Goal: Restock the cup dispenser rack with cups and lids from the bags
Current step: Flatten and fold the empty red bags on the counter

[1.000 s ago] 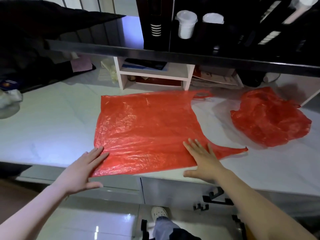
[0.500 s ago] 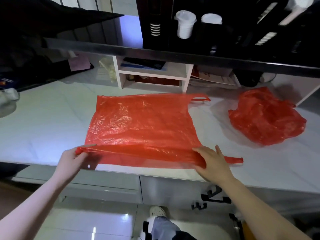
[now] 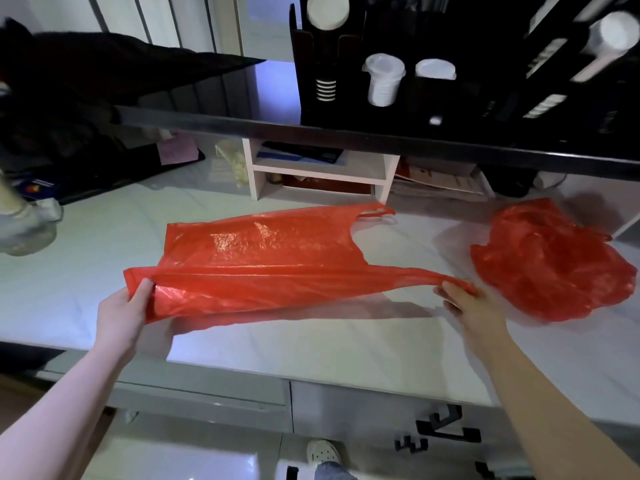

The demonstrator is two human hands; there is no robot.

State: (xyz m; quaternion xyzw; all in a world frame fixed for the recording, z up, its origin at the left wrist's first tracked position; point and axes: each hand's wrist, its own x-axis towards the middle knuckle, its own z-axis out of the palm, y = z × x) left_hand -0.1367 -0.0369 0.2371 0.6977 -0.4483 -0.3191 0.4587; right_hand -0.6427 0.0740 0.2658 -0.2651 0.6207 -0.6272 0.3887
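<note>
Left hand point(image 3: 126, 315) pinching the near corner of the flat red bag point(image 3: 263, 265) at 9 o'clock, right hand point(image 3: 462, 299) pinching its handle at 3 o'clock, likely folding it (looks empty). Crumpled red bag point(image 3: 550, 261) lying on the counter point(image 3: 346, 344) further right. Cup rack point(image 3: 381, 64) up at 12 o'clock, behind a dark shelf edge point(image 3: 346, 136).

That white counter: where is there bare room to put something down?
Bare counter lies left of the flat red bag, and along the front edge between both hands. It is crowded at the back by the white shelf, and at right by the crumpled red bag.
</note>
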